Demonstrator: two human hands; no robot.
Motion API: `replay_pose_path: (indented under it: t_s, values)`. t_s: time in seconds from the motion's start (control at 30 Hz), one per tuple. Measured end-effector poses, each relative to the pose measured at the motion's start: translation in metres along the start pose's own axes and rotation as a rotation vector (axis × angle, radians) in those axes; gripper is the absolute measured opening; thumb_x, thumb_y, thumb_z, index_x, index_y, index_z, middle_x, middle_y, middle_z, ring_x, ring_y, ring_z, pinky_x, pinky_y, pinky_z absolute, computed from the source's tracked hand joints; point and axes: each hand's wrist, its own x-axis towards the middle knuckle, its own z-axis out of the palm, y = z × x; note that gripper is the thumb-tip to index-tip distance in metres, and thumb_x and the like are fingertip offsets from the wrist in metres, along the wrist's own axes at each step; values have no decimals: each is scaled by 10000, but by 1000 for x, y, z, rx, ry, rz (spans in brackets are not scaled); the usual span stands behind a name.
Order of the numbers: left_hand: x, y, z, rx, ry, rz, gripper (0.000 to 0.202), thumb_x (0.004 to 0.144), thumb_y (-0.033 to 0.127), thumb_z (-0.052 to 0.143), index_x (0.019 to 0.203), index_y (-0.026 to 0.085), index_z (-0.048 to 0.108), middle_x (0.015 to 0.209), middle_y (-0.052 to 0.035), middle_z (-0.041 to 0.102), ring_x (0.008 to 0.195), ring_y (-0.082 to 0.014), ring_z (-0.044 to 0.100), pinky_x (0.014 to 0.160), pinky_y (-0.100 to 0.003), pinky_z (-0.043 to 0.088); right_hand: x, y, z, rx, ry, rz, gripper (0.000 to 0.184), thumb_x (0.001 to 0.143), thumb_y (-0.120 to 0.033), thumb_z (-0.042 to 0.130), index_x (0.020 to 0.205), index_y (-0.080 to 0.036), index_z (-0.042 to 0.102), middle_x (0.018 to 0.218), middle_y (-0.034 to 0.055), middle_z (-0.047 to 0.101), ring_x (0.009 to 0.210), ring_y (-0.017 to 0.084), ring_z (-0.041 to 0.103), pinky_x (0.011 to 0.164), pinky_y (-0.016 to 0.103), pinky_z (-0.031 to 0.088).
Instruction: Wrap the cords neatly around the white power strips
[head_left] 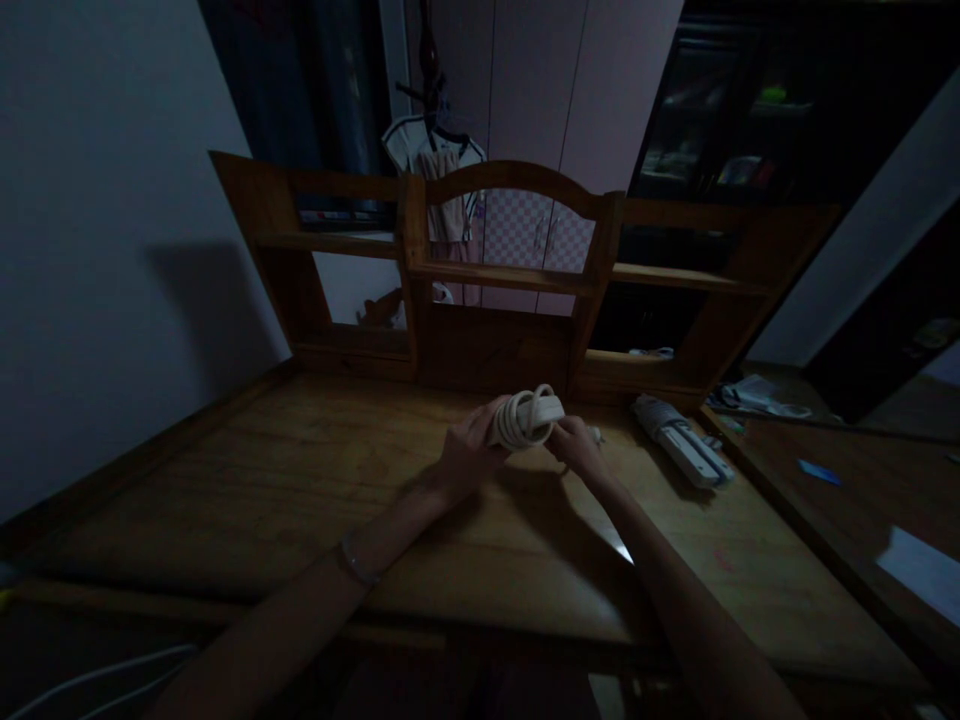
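A coiled white cable (526,417) is held just above the wooden desk (300,490), in front of the hutch. My left hand (469,452) grips the coil's left side with curled fingers. My right hand (577,445) pinches its right end, fingers closed on the cord. A thin bracelet circles my left wrist. Both forearms reach in from the bottom edge.
A white power strip (684,441) lies on the desk to the right. A wooden hutch with shelves (495,275) stands at the back. Papers and a blue card (819,472) lie on the dark surface at right. White cords (90,685) run at bottom left.
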Motion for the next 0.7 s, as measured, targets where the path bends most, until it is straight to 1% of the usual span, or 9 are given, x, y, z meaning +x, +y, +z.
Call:
replay_pose_path:
  t_s: [0.07, 0.13, 0.2, 0.33, 0.4, 0.47, 0.53, 0.57, 0.7]
  values:
    - [2, -1, 2, 5, 23, -125, 558, 795, 342, 662, 1291, 216, 440, 1239, -93, 599, 1109, -217, 594, 918, -291, 478, -1, -3, 0, -99, 78, -61, 522, 892, -520, 376, 509, -180, 472, 485, 0, 467, 477, 114, 434, 509, 239, 263]
    - [4, -2, 2, 23, 15, -259, 573, 777, 355, 679, 1288, 241, 445, 1219, -76, 616, 1079, -224, 614, 863, -276, 492, -3, -6, 1, -271, 152, -120, 555, 935, -507, 331, 520, -178, 497, 517, 17, 525, 515, 127, 494, 547, 246, 269]
    - [6, -3, 0, 11, 12, -357, 584, 768, 372, 685, 1288, 254, 447, 1181, -65, 638, 1044, -229, 632, 817, -266, 497, -7, -10, 3, -461, 184, -157, 563, 968, -480, 286, 563, -182, 540, 559, 33, 586, 550, 142, 549, 570, 249, 273]
    - [15, -11, -6, -52, 76, -488, 535, 756, 419, 687, 1219, 234, 495, 1076, -71, 675, 971, -227, 656, 760, -262, 497, -15, -16, 13, -686, 151, -223, 411, 981, -447, 324, 826, -202, 614, 658, 38, 656, 597, 159, 606, 549, 249, 242]
    - [18, -16, -8, -61, 125, -555, 510, 735, 430, 702, 1165, 221, 527, 1043, -82, 682, 948, -228, 660, 757, -272, 495, -19, -19, 18, -712, 129, -275, 376, 984, -451, 330, 929, -199, 603, 690, 39, 670, 612, 156, 619, 537, 247, 231]
    - [21, -21, -9, -118, 174, -602, 516, 705, 437, 727, 1129, 206, 548, 1056, -94, 679, 960, -226, 655, 785, -285, 495, -21, -21, 21, -723, 124, -315, 391, 985, -467, 326, 976, -187, 599, 714, 48, 681, 612, 150, 621, 528, 247, 224]
    - [20, -24, -8, -266, 199, -664, 537, 673, 448, 751, 1103, 187, 566, 1073, -103, 675, 953, -220, 656, 794, -293, 505, -22, -21, 22, -755, 130, -352, 417, 978, -491, 330, 987, -184, 612, 712, 53, 685, 582, 143, 610, 519, 252, 210]
    - [19, -26, -7, -377, 184, -721, 538, 667, 463, 752, 1086, 175, 576, 1056, -108, 680, 916, -219, 666, 766, -297, 519, -22, -21, 22, -772, 131, -372, 424, 976, -496, 332, 978, -187, 622, 704, 52, 685, 568, 140, 603, 517, 254, 204]
    - [11, -32, -3, -829, -32, -1061, 519, 686, 542, 713, 972, 118, 626, 834, -125, 704, 645, -206, 675, 543, -288, 538, -22, -17, 17, -800, 147, -448, 442, 976, -485, 345, 848, -200, 658, 650, 42, 672, 537, 127, 585, 518, 258, 193]
